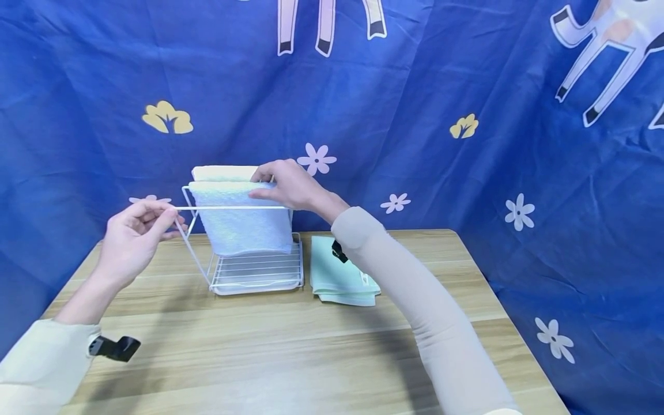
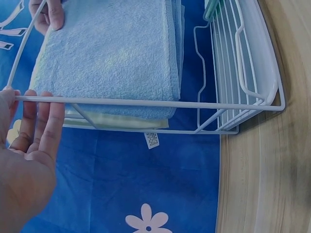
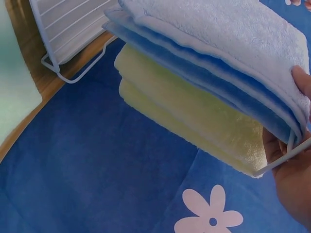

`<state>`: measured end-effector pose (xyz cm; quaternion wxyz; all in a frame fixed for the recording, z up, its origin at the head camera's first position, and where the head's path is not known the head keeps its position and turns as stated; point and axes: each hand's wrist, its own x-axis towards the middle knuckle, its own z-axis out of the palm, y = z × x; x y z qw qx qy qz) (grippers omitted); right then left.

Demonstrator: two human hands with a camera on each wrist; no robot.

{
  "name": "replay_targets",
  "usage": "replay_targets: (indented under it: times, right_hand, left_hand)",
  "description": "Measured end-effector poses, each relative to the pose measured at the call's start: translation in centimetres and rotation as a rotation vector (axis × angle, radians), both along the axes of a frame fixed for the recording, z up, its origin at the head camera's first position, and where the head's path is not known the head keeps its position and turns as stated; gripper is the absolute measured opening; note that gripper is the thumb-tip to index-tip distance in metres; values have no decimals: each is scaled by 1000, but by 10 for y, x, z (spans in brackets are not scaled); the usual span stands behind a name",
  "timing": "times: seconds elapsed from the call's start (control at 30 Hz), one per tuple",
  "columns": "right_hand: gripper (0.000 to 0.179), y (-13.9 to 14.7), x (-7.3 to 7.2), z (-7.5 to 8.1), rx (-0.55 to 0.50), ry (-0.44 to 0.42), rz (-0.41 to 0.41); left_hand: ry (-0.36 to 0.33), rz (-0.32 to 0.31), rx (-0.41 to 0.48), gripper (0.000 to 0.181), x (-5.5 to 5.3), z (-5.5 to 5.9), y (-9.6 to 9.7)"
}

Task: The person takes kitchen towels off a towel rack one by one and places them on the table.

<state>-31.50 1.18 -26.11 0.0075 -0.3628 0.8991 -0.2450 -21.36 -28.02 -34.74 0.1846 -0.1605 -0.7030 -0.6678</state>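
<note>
In the head view, the front bar of the rack is pinched near its left end by the left hand, and the top edge of the blue towel is gripped between thumb and fingers by the right hand. The blue towel is held upright just behind the front bar, with the yellow towel behind it; the green towel is laid folded on the bench, just beside the rack. The hands are kept apart, so the frame can be steadied by one while cloth is handled by the other; the bar is best held lightly, without being pulled. In the left wrist view, the bar is seen between thumb and fingertips, and a tag is shown below the yellow towel. In the right wrist view, the blue towel's layers are caught together, the fingers being tucked behind them; it cannot be told whether any bar is covered by that fold. The layers should be kept level and together, and the yellow towel should be left undragged.
</note>
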Motion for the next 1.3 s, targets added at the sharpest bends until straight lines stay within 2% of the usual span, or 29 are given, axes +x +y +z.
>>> replay_targets:
  times: [0.17, 0.3, 0.4, 0.53, 0.77, 0.87, 1.07, 1.17, 1.3]
  right_hand:
    - [35, 1, -1, -1, -17, 30, 10]
    - [34, 1, 0, -2, -18, 43, 13]
    - [35, 2, 1, -2, -13, 49, 9]
    - [35, 3, 2, -2, -17, 53, 8]
    - [31, 5, 2, 2, -37, 87, 26]
    - [28, 6, 2, 3, -65, 106, 44]
    - [26, 8, 2, 3, -110, 131, 38]
    - [24, 11, 2, 4, -153, 172, 42]
    - [23, 14, 1, 6, -208, 196, 49]
  left_hand:
    - [2, -5, 0, 17, 0, 0, 0]
    - [-7, 42, -62, 16, 1, 1, 0]
    - [-10, 48, -77, 16, 2, 2, 0]
    - [-4, 10, -35, 15, 2, 1, 0]
    - [1, 23, -61, 18, 2, 1, -1]
    - [-3, 36, -75, 17, 3, 2, -1]
    - [-34, 107, -143, 12, 5, 5, 1]
    - [-27, 99, -128, 13, 5, 5, 1]
    - [-17, 37, -50, 14, 3, 3, -1]
